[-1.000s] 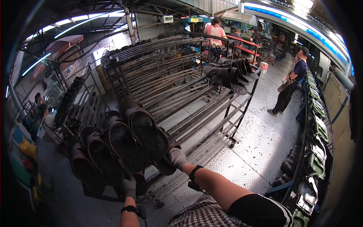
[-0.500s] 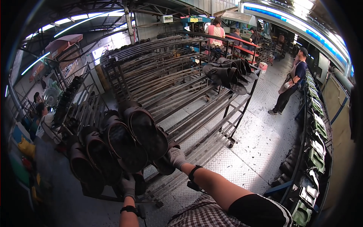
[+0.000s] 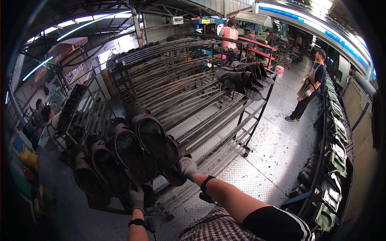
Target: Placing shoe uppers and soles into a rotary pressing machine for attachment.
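Several dark brown sandals with broad straps stand close together on the near left end of a metal rack. My left hand, in a grey glove, reaches in below them beside a lower sandal. Its fingers curl out of sight behind the footwear. Also gloved, my right hand is closed at the right side of the group, against another sandal. What either hand grips is hidden. More dark sandals rest at the rack's far right end.
To the right runs a conveyor line carrying green and white shoe moulds or parts. A person in an apron stands beside it. Another person is at the back, and one is at the left. Patterned metal floor lies between rack and conveyor.
My hands and the sandals stay put. The pieces on the conveyor have shifted slightly away from me. The standing person's hands have moved, and the person at the left has shifted.
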Demonstrator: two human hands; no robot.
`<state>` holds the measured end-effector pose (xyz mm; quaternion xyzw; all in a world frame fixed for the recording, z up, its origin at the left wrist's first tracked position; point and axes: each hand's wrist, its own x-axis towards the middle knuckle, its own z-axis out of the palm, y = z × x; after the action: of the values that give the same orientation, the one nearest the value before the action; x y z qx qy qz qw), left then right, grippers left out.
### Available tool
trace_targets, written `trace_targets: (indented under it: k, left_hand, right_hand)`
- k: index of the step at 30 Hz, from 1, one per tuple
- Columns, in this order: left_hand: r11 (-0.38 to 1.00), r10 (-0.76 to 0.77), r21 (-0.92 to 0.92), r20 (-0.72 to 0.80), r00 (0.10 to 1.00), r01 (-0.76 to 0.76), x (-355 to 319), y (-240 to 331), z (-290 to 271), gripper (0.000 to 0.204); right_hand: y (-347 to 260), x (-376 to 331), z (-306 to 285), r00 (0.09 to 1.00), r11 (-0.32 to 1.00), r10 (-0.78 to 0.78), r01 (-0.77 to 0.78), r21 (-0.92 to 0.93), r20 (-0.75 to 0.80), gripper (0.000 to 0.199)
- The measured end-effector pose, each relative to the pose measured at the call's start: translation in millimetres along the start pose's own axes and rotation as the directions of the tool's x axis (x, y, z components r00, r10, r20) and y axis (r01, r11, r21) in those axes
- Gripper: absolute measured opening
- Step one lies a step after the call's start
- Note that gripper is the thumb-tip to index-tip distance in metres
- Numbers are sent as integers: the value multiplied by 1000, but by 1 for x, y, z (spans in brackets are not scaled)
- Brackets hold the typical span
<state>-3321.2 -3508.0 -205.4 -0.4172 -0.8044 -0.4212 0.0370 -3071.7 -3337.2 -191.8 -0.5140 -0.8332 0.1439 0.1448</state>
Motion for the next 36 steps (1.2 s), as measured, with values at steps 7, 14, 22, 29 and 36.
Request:
trace_targets:
  k: [7,14,22,29,36]
  left_hand:
    - [997,58,59,-11,998,-57,-1,19,-13,42]
    - [999,13,52,-19,1000,-12,-3,-8,-3,42]
    - [993,48,107,-22,999,-45,-4,-3,-4,41]
    - [990,96,113,-61,994,-89,-1,0,-3,40]
    - [988,-156,40,157,975,151,-9,13,-21,40]
  right_hand:
    - [5,1,5,1000,1000,-12,12,1,-26,25]
    - [-8,-7,-8,999,1000,-10,10,-2,35,26]
    - [-5,-9,-7,999,1000,-12,12,-5,33,27]
    - [-2,1,4,998,997,21,-18,-71,51,23]
    - [-7,-11,2,998,998,21,-17,-62,61,23]
